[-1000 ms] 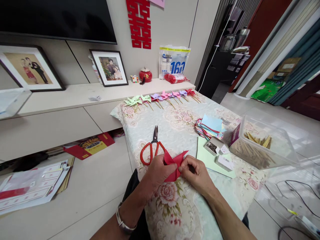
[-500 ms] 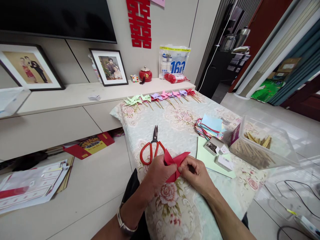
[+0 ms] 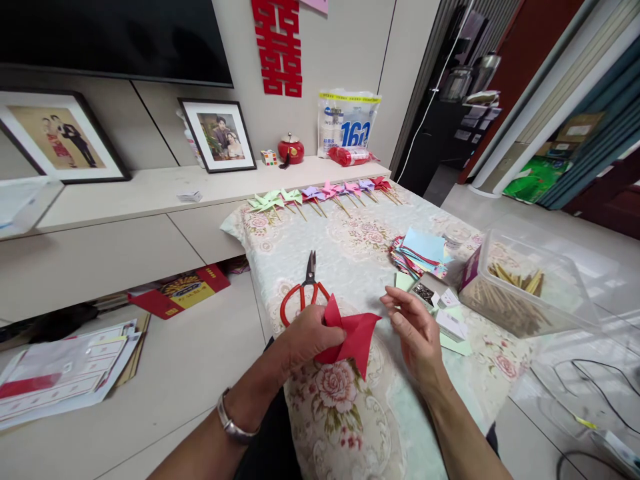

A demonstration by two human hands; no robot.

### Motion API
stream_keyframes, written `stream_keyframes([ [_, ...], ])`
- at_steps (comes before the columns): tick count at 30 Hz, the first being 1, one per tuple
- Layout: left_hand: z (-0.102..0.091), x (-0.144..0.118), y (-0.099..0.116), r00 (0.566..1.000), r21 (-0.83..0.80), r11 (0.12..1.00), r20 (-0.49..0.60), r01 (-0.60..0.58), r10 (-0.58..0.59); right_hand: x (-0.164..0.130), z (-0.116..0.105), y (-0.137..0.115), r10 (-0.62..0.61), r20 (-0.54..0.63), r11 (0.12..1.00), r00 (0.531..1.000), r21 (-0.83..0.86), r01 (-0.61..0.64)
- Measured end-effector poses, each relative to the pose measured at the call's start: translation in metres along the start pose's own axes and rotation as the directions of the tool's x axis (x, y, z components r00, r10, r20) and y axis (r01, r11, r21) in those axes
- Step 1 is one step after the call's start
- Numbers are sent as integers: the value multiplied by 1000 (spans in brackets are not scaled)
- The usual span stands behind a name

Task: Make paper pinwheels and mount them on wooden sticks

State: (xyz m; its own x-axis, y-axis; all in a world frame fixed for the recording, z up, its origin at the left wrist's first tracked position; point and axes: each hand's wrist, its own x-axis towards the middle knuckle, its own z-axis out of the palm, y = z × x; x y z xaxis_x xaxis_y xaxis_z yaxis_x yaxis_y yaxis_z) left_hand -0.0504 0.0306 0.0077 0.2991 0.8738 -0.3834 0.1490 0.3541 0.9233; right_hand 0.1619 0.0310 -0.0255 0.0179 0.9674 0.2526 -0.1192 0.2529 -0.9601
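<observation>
Pinched in my left hand is a red paper pinwheel, its blades folded toward the middle under my thumb. My right hand is off the paper, fingers apart and nothing visible in them, close to a small open box of metal pins. Red-handled scissors lie just beyond my left hand, blades pointing away. A small white box rests on pale green paper to the right of my right hand.
Finished pinwheels on sticks line the far end of the cloth-covered table. A stack of coloured paper lies at right, beside a clear plastic tub of wooden sticks. Behind runs a white cabinet with framed photos.
My right hand has let go of the red pinwheel and moved right, its fingers opening toward the pin box. My left hand still holds the paper, shifted slightly left.
</observation>
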Motion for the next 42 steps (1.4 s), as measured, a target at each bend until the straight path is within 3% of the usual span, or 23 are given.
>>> stream_keyframes([
  [2,-6,1,6,998,104,995,60,8,-14,0,0,-2,73,165,989,984,113,-92],
  [4,-9,2,12,995,210,978,99,-16,-5,0,3,-6,128,324,969,937,160,-188],
  [7,-8,5,19,994,354,934,111,-44,5,0,7,-11,220,415,956,883,89,-280],
  [13,1,12,26,996,523,849,89,-74,32,-2,11,-10,300,381,954,875,-121,-274],
  [18,8,14,29,997,627,776,42,-74,62,-2,13,-7,315,347,948,884,-161,-274],
  [29,17,14,31,984,721,673,84,-167,155,-2,12,2,237,314,943,919,-301,-140],
  [38,19,14,34,978,719,666,99,-198,184,-3,11,6,256,288,954,923,-231,-192],
  [40,16,16,32,977,677,706,105,-207,185,-3,13,3,275,273,957,922,-166,-237],
  [42,9,18,27,982,550,813,112,-191,154,-3,15,-1,292,248,956,924,-83,-280],
])
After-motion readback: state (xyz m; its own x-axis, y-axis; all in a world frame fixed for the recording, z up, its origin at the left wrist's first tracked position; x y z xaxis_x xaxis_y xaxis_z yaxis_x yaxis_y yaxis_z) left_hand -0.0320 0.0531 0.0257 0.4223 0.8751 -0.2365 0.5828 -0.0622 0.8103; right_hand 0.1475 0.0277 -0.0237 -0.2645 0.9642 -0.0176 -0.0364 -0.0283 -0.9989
